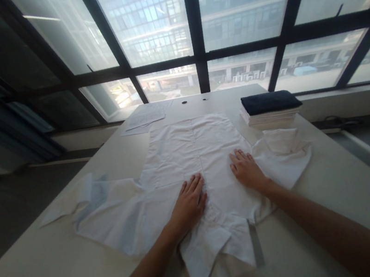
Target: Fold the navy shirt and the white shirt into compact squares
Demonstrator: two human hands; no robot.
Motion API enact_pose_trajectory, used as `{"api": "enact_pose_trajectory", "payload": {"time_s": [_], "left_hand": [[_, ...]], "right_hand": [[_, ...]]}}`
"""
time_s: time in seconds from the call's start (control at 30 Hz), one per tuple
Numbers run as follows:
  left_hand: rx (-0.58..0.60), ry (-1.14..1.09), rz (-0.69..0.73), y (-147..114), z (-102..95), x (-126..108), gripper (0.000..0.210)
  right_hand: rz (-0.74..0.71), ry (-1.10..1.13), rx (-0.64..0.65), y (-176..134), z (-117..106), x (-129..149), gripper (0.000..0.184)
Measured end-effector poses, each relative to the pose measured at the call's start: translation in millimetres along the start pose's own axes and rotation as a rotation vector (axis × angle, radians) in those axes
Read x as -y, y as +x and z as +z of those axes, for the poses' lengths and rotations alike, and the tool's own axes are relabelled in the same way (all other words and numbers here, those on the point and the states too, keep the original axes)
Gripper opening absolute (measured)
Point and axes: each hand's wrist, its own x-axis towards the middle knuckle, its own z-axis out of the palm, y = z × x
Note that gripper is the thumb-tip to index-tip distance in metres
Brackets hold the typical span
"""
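Note:
A white shirt (173, 154) lies front up on the table, its collar (219, 245) toward me and its hem at the far side. Its sleeves spread out to both sides, with the left cuff (75, 198) folded over. My left hand (188, 201) rests flat on the shirt's chest, just left of the button strip, fingers stretched out. On the other side of the strip, my right hand (246, 168) also lies flat on the cloth, near where the right sleeve (279, 156) begins. Small wrinkles show across the fabric.
A stack of folded white cloth (269, 119) with a folded dark navy cloth (270, 102) on top stands at the right edge of the white table (34, 274). Sheets of paper (143, 118) lie at the far left. Large windows (152, 22) rise behind the table.

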Motion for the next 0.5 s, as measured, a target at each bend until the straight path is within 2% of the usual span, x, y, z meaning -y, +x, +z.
{"api": "enact_pose_trajectory", "payload": {"time_s": [0.1,0.2,0.27,0.3,0.4,0.5], "left_hand": [[0.006,0.005,-0.003,0,1.3,1,0.053],[-0.011,0.022,0.014,0,5.5,4,0.054],[-0.020,0.037,0.029,0,8.1,6,0.055],[-0.021,0.046,0.032,0,8.9,7,0.055],[-0.009,0.085,0.031,0,8.6,5,0.055],[0.002,0.143,0.028,-3,5.6,1,0.055]], "right_hand": [[-0.067,0.004,-0.012,-10,-5,23,0.050],[-0.312,0.078,-0.018,-22,-8,52,0.053],[-0.465,0.149,0.031,-29,-7,65,0.057],[-0.496,0.173,0.062,-31,-6,68,0.059],[-0.448,0.173,0.129,-31,-2,63,0.062],[-0.358,0.122,0.143,-23,1,44,0.063]]}}
